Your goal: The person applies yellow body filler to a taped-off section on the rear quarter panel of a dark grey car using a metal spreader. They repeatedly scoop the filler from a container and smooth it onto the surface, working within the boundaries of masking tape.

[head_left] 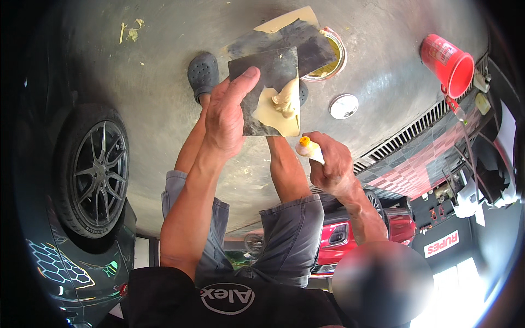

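Observation:
My left hand (225,119) grips a dark flat spreading plate (268,65), its thumb lying across the top face. A thick dollop of cream-coloured putty (285,99) sits toward the plate's right edge, with a thinner smear beside it. Just right of the plate's lower corner, my right hand (334,164) is closed around a small white tube (313,151) with an orange-yellow tip. The tip points up toward the plate without touching it. Beyond the plate, a second dark sheet (306,39) with a cream patch at its far edge partly covers an open tin (342,57).
A round metal lid (344,106) lies on the concrete floor right of the tin. Farther right is a red bucket (445,65) near a drain grate (407,134). A dark car's wheel (101,172) stands close on my left. A red car (394,221) is at lower right.

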`<state>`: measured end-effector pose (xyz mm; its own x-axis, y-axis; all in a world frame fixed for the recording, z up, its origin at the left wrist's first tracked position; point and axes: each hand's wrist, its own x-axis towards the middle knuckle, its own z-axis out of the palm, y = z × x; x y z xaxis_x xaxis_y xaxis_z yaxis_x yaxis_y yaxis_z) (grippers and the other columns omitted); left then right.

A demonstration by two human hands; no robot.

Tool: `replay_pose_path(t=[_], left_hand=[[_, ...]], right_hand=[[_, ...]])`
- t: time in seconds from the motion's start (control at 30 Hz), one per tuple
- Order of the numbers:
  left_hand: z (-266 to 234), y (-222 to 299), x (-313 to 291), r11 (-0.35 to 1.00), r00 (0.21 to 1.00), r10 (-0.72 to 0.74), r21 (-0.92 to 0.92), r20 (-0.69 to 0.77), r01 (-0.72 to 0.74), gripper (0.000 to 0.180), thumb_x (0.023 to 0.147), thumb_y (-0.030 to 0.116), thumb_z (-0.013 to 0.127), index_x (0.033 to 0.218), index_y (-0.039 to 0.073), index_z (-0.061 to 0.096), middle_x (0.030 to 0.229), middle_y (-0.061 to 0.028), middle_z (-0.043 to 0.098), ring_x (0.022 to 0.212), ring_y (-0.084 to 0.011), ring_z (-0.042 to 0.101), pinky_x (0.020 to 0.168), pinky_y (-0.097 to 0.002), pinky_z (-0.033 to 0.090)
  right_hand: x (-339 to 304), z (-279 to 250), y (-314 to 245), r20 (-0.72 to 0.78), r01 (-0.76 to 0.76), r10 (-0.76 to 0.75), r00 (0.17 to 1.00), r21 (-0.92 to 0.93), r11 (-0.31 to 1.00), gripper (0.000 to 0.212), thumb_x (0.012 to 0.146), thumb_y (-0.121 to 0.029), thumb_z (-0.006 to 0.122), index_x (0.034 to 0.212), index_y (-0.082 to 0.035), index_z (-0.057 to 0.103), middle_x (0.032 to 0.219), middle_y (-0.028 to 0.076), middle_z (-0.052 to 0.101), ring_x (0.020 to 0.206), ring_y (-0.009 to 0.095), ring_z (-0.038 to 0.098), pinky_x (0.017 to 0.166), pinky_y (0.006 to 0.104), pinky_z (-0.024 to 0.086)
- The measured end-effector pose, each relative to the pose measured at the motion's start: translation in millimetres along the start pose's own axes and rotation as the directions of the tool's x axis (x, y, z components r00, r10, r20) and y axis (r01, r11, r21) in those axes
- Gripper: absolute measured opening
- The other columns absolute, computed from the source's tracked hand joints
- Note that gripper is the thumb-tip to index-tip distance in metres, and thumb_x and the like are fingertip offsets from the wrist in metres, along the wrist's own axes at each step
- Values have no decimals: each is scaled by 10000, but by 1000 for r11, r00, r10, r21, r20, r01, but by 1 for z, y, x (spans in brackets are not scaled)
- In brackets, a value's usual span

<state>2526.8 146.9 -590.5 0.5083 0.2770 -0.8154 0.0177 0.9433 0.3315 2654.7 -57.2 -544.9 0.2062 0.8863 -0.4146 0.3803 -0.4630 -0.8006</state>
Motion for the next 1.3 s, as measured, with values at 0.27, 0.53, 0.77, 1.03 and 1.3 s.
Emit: replay_pose_path(t=[0.27, 0.53, 0.77, 1.03, 1.3], left_hand=[[-6, 13, -2, 999, 1000, 10, -36, -11, -10, 374, 1045, 278, 541, 1235, -19, 665, 1126, -109, 744, 990, -175, 745, 907, -314, 604], [-7, 18, 0, 999, 1000, -19, -50, -2, 19, 371, 1038, 270, 551, 1251, -15, 655, 1158, -101, 736, 1033, -166, 730, 935, -308, 590], [-9, 20, 0, 1000, 999, 2, -8, 45, -1, 376, 1037, 271, 552, 1262, -15, 646, 1172, -99, 732, 1045, -162, 726, 949, -309, 585], [-9, 21, 0, 1000, 999, -9, -2, 38, 9, 383, 1031, 277, 562, 1254, -23, 645, 1171, -100, 731, 1042, -159, 725, 946, -300, 584], [-9, 21, 2, 1000, 999, -25, -10, 33, 26, 379, 1025, 287, 570, 1220, -25, 662, 1136, -95, 734, 1017, -141, 721, 927, -287, 582]], right_hand=[[19, 0, -10, 6, 97, -97, 995, 1, 995, 541, 669, 139, 664, 1180, -11, 568, 910, 152, 697, 712, 349, 689, 605, 389, 548], [30, -4, -12, 26, 175, -174, 984, -6, 985, 546, 660, 111, 707, 1175, -5, 566, 796, 121, 641, 600, 304, 619, 515, 379, 471], [29, 1, -12, -7, 153, -153, 988, 60, 986, 725, 499, 77, 699, 1211, -48, 644, 712, 56, 541, 582, 263, 564, 510, 384, 448], [31, 0, -12, -20, 152, -151, 988, 67, 986, 715, 502, 86, 679, 1201, -59, 649, 720, 55, 545, 582, 259, 564, 509, 382, 446], [34, 0, -12, 11, 146, -148, 989, 100, 984, 627, 574, 100, 693, 1180, -48, 632, 722, 71, 569, 576, 260, 579, 505, 368, 446]])
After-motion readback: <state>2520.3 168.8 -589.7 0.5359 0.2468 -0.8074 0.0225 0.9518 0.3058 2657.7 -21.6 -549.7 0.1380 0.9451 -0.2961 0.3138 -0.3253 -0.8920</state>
